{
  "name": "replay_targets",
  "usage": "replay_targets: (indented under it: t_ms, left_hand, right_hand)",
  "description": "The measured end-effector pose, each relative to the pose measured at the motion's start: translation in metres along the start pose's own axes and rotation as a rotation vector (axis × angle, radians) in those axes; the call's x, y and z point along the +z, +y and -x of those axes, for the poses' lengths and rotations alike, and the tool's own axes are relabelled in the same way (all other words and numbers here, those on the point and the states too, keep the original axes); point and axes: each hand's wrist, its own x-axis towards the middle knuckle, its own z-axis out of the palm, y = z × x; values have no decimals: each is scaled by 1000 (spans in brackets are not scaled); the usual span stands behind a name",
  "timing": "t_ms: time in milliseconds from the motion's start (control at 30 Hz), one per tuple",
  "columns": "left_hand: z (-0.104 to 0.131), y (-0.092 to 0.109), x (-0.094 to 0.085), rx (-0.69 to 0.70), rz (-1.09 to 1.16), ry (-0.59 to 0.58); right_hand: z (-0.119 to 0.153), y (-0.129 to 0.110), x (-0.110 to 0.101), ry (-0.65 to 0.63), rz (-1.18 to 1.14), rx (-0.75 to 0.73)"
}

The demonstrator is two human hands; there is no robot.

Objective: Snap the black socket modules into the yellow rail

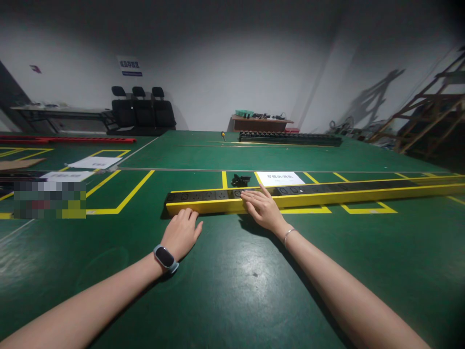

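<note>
A long yellow bar (316, 199) with black socket modules (196, 196) along its top lies across the green table. My left hand (182, 232), a watch on its wrist, rests with fingertips at the bar's front side near its left end; its thumb stands apart from the fingers. Further right, my right hand (263, 208) lies over the bar with its fingers stretched out across the sockets and the front edge. Neither hand is wrapped round anything. Just behind the bar sits a small heap of black parts (241, 181), beside a white printed sheet (280, 179).
Yellow tape outlines (136, 191) mark the green table (218, 291). Black rails (290, 139) lie at its far side, red bars (90, 140) at the far left. White papers (94, 162) are on the left. Black seats (143, 114) stand by the wall.
</note>
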Motion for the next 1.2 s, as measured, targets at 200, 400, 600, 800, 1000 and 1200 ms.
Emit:
replay_targets:
  t_ms: [200, 400, 600, 800, 1000, 1200]
  left_hand:
    - [0, 0, 0, 6, -11, 2]
    - [0, 0, 0, 5, -6, 3]
    - [1, 0, 0, 5, -7, 3]
    - [0, 0, 0, 12, -11, 4]
    - [0, 0, 1, 8, -7, 11]
    - [0, 0, 2, -1, -13, 0]
  right_hand:
    - [-2, -9, 3, -29, 34, 22]
    - [-3, -5, 0, -21, 24, 25]
    - [-7, -2, -1, -42, 104, -10]
    - [-4, 11, 2, -5, 217, 37]
    - [6, 41, -5, 106, 300, 167]
    - [7, 35, -8, 141, 313, 170]
